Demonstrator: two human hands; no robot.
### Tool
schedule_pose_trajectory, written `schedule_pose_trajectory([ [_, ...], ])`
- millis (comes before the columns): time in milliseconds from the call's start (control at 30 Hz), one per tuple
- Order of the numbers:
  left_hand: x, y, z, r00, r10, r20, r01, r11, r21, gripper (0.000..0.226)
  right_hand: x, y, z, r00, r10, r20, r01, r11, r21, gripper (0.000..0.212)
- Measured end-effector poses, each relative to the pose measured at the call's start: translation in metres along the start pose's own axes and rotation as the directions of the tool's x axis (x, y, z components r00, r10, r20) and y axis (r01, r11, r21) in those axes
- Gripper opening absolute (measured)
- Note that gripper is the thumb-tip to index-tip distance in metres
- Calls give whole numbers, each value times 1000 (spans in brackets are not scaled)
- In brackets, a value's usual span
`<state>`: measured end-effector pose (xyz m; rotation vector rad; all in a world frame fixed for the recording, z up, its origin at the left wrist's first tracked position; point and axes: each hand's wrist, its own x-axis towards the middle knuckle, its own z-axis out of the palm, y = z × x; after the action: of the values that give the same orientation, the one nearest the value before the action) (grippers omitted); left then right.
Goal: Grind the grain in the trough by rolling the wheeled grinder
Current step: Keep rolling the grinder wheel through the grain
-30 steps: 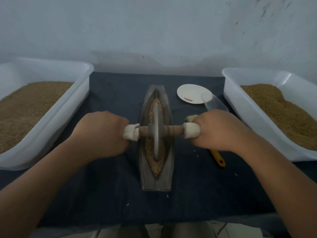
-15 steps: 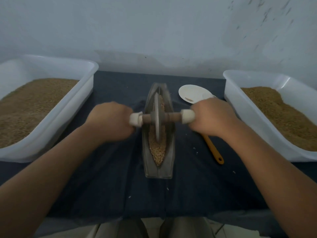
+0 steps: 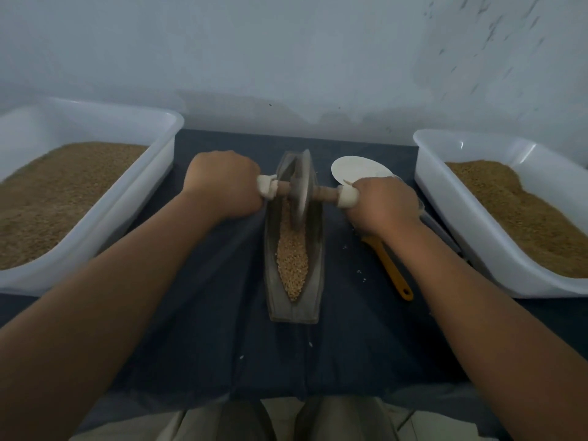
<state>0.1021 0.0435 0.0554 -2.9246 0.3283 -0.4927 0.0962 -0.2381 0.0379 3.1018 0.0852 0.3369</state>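
Far left, a white plastic tub point(image 3: 133, 211) stands on the desk point(image 3: 350, 345), which is covered in dark blue cloth; the tub holds a bed of brown grain-like material. Beside it, the left hand point(image 3: 222, 183) is clenched round the left, white-wrapped end of the wheeled grinder point(image 3: 300, 189). The grinder's disc stands upright in the far half of the trough point(image 3: 292, 311), its wooden axle crossing above both trough walls, tilted slightly down to the right. The trough lies lengthwise at desk centre, pointing away from the person. The grain point(image 3: 292, 262) lies exposed in the near half of the channel, tapering to a point at the near end. A few loose grains point(image 3: 359, 272) lie on the cloth just right of the trough. Behind, a white plate point(image 3: 356, 170) sits partly hidden by the right hand point(image 3: 385, 205), which grasps the right wrapped end. A yellow handle point(image 3: 391, 265) lies under that forearm; its head is hidden. Far right, a second white tub point(image 3: 445, 186) holds similar brown material.
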Motion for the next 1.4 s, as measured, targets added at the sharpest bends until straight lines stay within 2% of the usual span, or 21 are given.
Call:
schedule_pose_trajectory([
  [133, -56, -2, -8, 994, 90, -65, -89, 996, 15, 33, -45, 14, -13, 988, -135, 77, 130, 989, 70, 36],
  [233, -101, -6, -12, 966, 173, -193, -185, 981, -48, 39, -85, 21, -25, 969, -245, 13, 243, 965, 98, 28],
  [300, -109, -9, -7, 967, 173, -188, -188, 980, -66, 38, -92, 21, -26, 963, -268, 31, 266, 962, 57, 28],
  [367, -96, -8, 0, 973, 138, -187, -151, 987, -58, 43, -84, 16, -22, 973, -228, 27, 227, 974, 23, 29],
  [433, -67, -6, 8, 978, 106, -181, -110, 994, -13, 39, -62, 9, -15, 986, -161, -53, 161, 987, -9, 31],
  [500, -28, -5, 13, 993, 29, -114, -30, 1000, -8, 29, -30, 2, -9, 993, -63, -105, 62, 998, -9, 30],
  [567, -1, -4, 11, 997, -21, -68, 18, 999, -38, 30, -3, -6, -10, 993, -6, -114, 8, 1000, 17, 21],
  [667, -1, -1, 12, 995, -55, -80, 51, 997, -52, 32, 6, -7, -13, 993, -67, -102, 65, 998, -23, 13],
  [733, -31, 1, 13, 991, -50, -123, 44, 998, -53, 31, -15, 1, -14, 990, -119, -81, 116, 992, -42, 21],
  [833, -90, 2, 7, 972, 19, -234, -30, 999, -43, 42, -59, 13, -18, 970, -218, -105, 215, 976, -45, 27],
  [933, -115, 0, -1, 968, 68, -241, -72, 997, -11, 45, -89, 13, -23, 959, -255, -123, 260, 965, 27, 24],
  [1033, -97, -1, 4, 974, 51, -223, -57, 998, -19, 42, -83, 10, -20, 974, -211, -80, 213, 977, 10, 29],
  [1167, -36, -2, 16, 981, 18, -193, -24, 999, -29, 27, -28, 0, -5, 984, -61, -165, 58, 998, -28, 32],
  [1267, -3, -2, 7, 982, 16, -187, -18, 1000, -10, 31, 0, -7, -2, 998, 33, -50, -33, 999, 3, 28],
  [1333, -4, 0, 2, 984, 37, -175, -41, 999, -22, 33, -5, -6, -4, 999, 37, -15, -37, 999, 3, 29],
  [1400, -29, -2, 4, 982, 51, -182, -58, 998, -33, 36, -27, -1, -8, 998, -36, -59, 36, 999, -12, 32],
])
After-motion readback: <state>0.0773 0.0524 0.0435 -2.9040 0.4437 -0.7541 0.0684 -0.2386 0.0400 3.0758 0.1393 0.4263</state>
